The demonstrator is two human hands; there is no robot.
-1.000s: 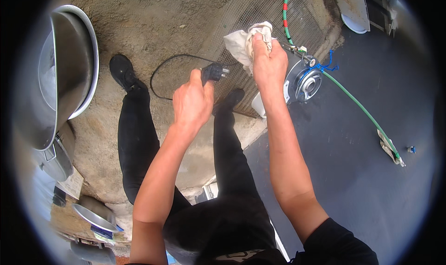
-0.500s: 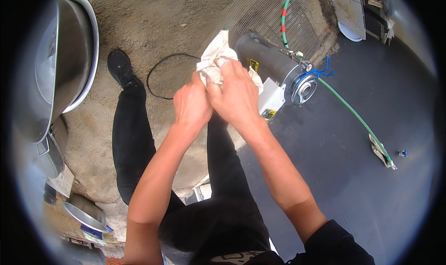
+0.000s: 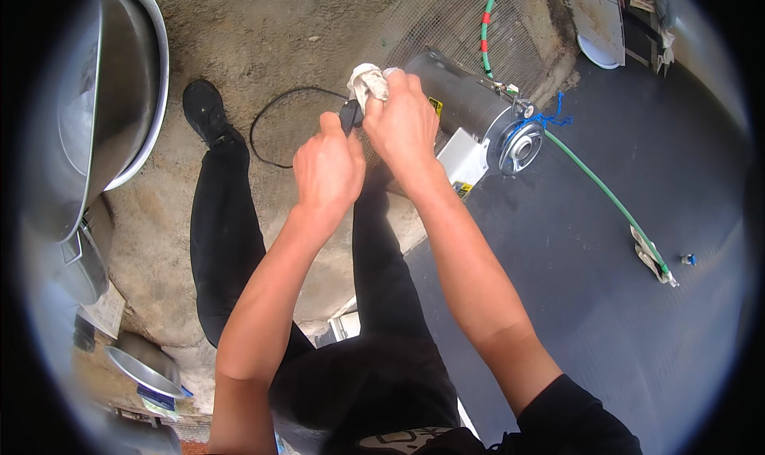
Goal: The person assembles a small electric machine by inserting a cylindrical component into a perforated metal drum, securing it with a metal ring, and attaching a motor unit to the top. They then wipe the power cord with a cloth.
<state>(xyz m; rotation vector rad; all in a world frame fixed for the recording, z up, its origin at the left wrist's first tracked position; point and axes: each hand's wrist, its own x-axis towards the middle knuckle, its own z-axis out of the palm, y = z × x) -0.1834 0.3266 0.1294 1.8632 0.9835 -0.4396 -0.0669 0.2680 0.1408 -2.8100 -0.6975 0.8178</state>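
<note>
My left hand (image 3: 328,168) is closed around a small black object (image 3: 349,115), its thumb laid along it. Too little of this object shows to name it. A thin black cord (image 3: 256,128) loops over the ground and reaches it in the picture; whether the two are joined I cannot tell. Close beside, my right hand (image 3: 401,124) grips a bunched white cloth (image 3: 366,84), which sticks out past the fingers against the black object. Just right of my hands lies a grey metal cylinder-shaped machine (image 3: 458,96) with a white box (image 3: 464,158) on its side.
A green hose (image 3: 602,186) crosses the dark sheet (image 3: 510,256) on the right. Wire mesh (image 3: 422,25) lies beyond the machine. Large metal pots (image 3: 147,96) stand at left, with a metal bowl (image 3: 151,367) below. My black shoe (image 3: 205,112) is on rough ground.
The cloth, spread over both hands before, is now bunched in my right hand. My hands have come slightly apart, and the black object shows in my left hand.
</note>
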